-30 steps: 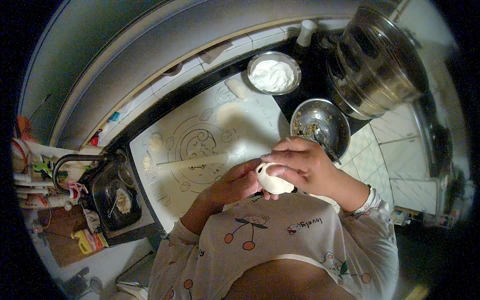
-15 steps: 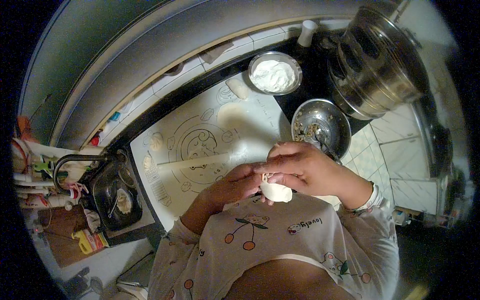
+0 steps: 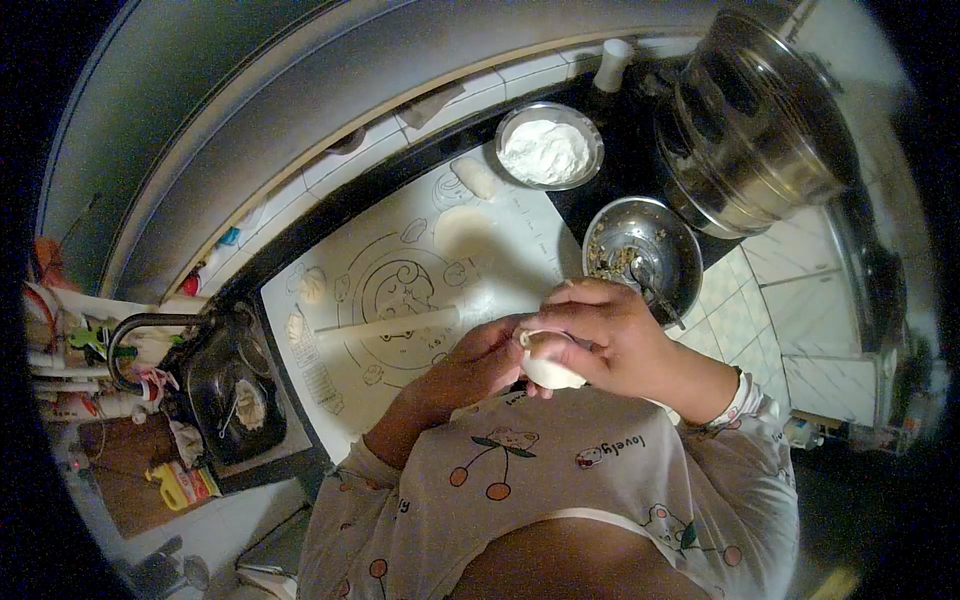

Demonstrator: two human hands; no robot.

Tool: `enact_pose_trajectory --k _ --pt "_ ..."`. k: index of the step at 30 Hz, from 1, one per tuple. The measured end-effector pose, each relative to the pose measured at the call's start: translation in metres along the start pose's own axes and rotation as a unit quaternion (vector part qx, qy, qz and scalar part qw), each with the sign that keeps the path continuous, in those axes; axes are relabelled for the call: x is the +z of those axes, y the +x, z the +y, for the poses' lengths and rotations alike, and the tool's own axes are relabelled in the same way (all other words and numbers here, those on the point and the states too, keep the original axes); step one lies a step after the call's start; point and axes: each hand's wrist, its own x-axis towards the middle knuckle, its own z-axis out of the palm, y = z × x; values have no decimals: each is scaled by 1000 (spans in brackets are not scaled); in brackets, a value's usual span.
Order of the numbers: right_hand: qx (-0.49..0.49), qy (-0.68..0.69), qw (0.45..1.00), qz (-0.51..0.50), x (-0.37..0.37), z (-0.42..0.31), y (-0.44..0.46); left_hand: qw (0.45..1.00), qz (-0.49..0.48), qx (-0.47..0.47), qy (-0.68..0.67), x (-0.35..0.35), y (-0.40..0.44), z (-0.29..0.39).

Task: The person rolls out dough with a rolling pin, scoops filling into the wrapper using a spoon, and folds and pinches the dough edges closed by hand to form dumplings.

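Observation:
Close in front of my shirt, a white filled dough bun (image 3: 552, 374) is held between both hands. My left hand (image 3: 490, 352) supports it from the left and below, its fingertips showing under the dough. My right hand (image 3: 610, 335) is closed over the top, thumb and fingers pinching the dough's gathered edge; the filling inside is hidden. Beyond the hands lies a pale rolling pin (image 3: 390, 326) on the printed white mat (image 3: 400, 365). Farther up the mat are a flat round dough wrapper (image 3: 465, 228) and a dough lump (image 3: 474, 178). Shaped dough pieces (image 3: 312, 286) sit near its left edge.
A metal bowl of white flour (image 3: 548, 148) stands at the back. To the right is a steel bowl (image 3: 672, 235) with leftover filling and a spoon, beside a large steamer pot (image 3: 765, 125). A dark sink (image 3: 235, 425) with a faucet (image 3: 150, 322) lies left.
My right thumb has moved across the top of the bun and covers more of it. The bun has tilted slightly upward; both hands keep their hold.

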Motion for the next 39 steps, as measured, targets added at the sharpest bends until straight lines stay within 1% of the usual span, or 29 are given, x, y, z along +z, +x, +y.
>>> enact_pose_trajectory --k 1,4,5,6,7,8,9,10,11,12,14,15,17,18,20,21,22,23,24,25,26,27,29,31,33,34,37,38,39 --pt "-4 -2 1000 1 0 0 0 1000 18 3 22 0 0 -2" --pt "2 -13 1000 0 1 2 -1 999 47 -20 0 8 1 6" --pt "-6 -26 1000 14 1 0 1 989 65 38 124 6 1 1" --pt "-14 -39 999 28 0 -4 5 961 83 96 245 4 1 -3" --pt "-23 -53 997 41 0 -6 8 940 79 70 324 4 2 -2" --pt "-38 -41 998 20 -1 -4 9 912 72 46 401 4 3 3" --pt "-53 -29 998 -1 -2 -1 11 897 45 -61 436 13 7 33" --pt "-69 -18 997 -22 -3 1 12 910 37 -120 396 16 7 42" --pt "-64 -10 998 -23 -2 2 11 916 33 -179 357 19 8 51" --pt "-60 -3 998 -23 0 2 12 950 49 -190 244 20 5 51" --pt "-51 6 999 -18 1 4 11 991 47 -116 51 17 0 37" --pt "-47 8 999 -13 2 5 10 999 29 -34 -25 9 -2 14" --pt "-53 5 999 2 4 7 9 996 17 27 -84 5 -4 4" --pt "-63 1 998 12 5 8 10 998 24 5 -65 7 -4 9" --pt "-73 2 997 13 7 9 11 998 39 -32 45 7 -3 12" --pt "-72 8 997 4 7 10 12 988 46 -47 138 6 -1 12" --pt "-71 13 997 -5 7 10 13 986 61 -31 152 6 0 10" --pt "-34 15 999 -1 6 9 12 983 77 -16 166 7 1 8" --pt "2 17 1000 3 3 6 12 989 100 29 102 8 1 2" --pt "38 19 999 7 1 2 13 992 105 55 47 7 1 2" --pt "52 61 997 -7 -7 3 17 991 107 81 -8 7 1 2" --pt "77 74 994 25 -8 6 15 991 91 88 -52 6 0 7" --pt "126 100 983 85 -9 14 11 988 97 86 -89 6 -1 13" --pt "150 101 980 77 -5 18 5 985 139 67 -75 9 -2 14" --pt "178 114 974 78 8 17 -6 980 121 116 -104 1 -3 2" --pt "175 119 973 95 12 11 -5 977 112 140 -118 -1 -3 -2" --pt "177 129 967 126 26 12 -8 967 162 182 -74 9 -6 -4" --pt "161 113 971 136 30 13 -8 964 172 194 -59 10 -6 -6" --pt "156 130 970 130 35 14 -9 960 183 206 -44 9 -8 -9"
